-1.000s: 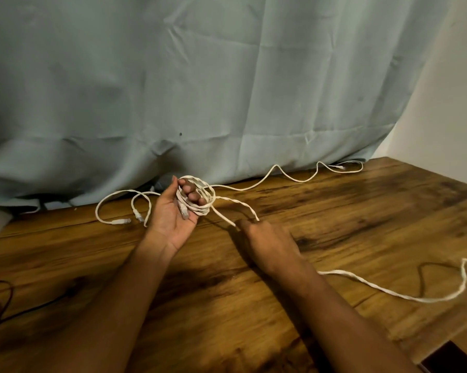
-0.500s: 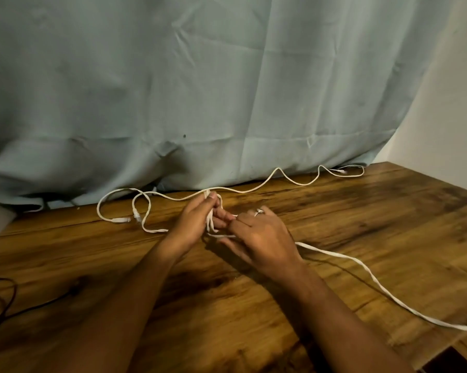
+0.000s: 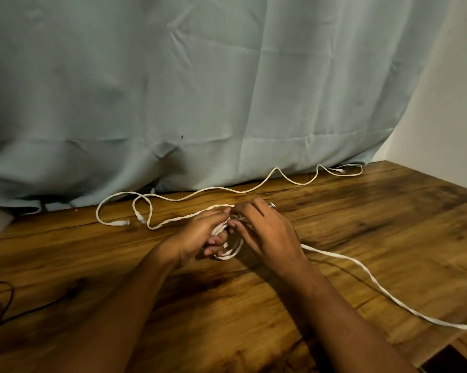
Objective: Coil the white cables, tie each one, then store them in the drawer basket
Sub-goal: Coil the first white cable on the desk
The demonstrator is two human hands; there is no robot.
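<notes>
My left hand (image 3: 200, 234) grips a small coil of white cable (image 3: 231, 251) at the middle of the wooden table (image 3: 361, 238), fingers curled through the loops. My right hand (image 3: 267, 232) lies over the coil from the right and pinches the strand near its top; a ring shows on one finger. The loose tail of this cable (image 3: 375, 284) trails from under my right hand to the table's right edge. A second white cable (image 3: 227, 188) lies uncoiled along the back of the table, with plugs (image 3: 120, 222) at its left loops. No drawer basket is in view.
A pale green curtain (image 3: 200, 90) hangs behind the table. A thin dark cable (image 3: 0, 300) curls at the left edge. A dark opening (image 3: 447, 362) shows at the lower right corner. A white wall (image 3: 447, 117) stands at right.
My right hand has moved from the table up to the coil and brought the strand round it. My left hand turned palm down with the coil. The loose tail has been drawn in and straightened.
</notes>
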